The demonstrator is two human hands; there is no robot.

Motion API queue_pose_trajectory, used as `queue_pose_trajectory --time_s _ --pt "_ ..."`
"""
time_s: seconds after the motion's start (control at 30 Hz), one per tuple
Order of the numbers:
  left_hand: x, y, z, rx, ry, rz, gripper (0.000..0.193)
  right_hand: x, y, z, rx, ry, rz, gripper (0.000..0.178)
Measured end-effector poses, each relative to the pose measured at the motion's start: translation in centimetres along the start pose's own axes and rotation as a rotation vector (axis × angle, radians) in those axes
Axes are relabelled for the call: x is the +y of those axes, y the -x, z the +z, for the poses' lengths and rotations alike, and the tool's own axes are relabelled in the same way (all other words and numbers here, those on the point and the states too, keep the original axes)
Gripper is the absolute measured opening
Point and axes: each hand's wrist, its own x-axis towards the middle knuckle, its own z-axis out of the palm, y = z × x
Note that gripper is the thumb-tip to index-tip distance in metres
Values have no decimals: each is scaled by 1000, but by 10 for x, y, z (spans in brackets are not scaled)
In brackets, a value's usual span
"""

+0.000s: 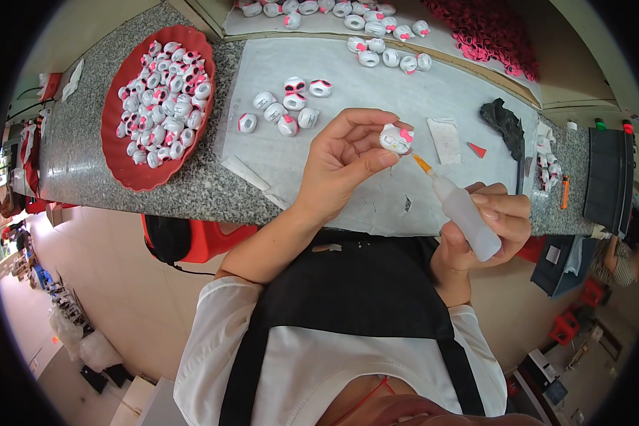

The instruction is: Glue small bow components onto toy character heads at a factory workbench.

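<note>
Between the thumb and fingers of my left hand (pixel 349 160) is a small white cat-head figure (pixel 395 139) with a pink bow, its face turned up. My right hand (pixel 491 220) grips a translucent squeeze bottle (pixel 466 216), tilted, with an orange needle tip (pixel 422 164). That tip points at the lower right edge of the cat head; whether they touch I cannot tell. Both hands are above a white paper sheet (pixel 348 206) on the counter. Left of my left hand, several white-and-pink cat heads (pixel 287 126) lie loose on the sheet.
A red scalloped tray (pixel 143 183) full of cat heads stands at the left on the granite counter (pixel 224 71). On the shelf behind are more heads (pixel 353 22) and a pile of pink pieces (pixel 486 35). Black crumpled plastic (pixel 504 124) and an orange stick (pixel 565 192) lie at the right.
</note>
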Motion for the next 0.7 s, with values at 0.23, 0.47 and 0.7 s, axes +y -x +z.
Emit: queue_pose_trajectory --time_s 0.23,0.47,0.7 --pt "3 1 1 -22 -38 5 33 0 -2 3 -5 -17 -3 41" --pt "4 1 2 -1 -15 -3 33 2 -1 -1 -2 26 -12 43" --pt "2 1 2 12 -40 30 32 -3 -1 -3 -28 50 37 42"
